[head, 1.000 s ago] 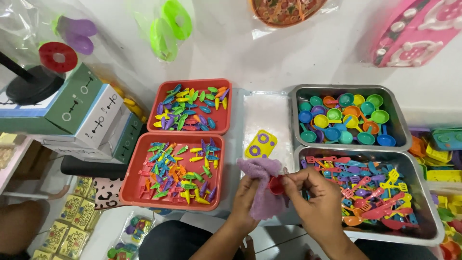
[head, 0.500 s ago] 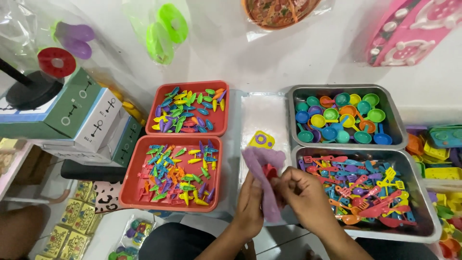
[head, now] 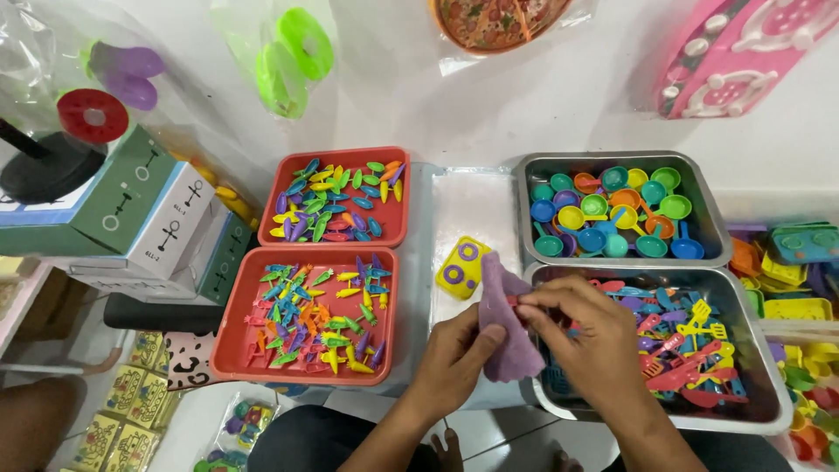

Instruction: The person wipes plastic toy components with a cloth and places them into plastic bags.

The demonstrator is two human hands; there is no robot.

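Both forearms come in from the bottom edge and converge mid-frame, hands touching. Left hand (head: 456,360): back of hand up, thumb pointed up and right and pressed flat on the purple piece (head: 507,328), other fingers curled under it, closed grip. Right hand (head: 587,336): wrist bent, back of hand toward the camera, thumb and index pinched together at the piece's upper edge, probably on something small and red, though the view is too tight to be sure; remaining fingers loosely curled.
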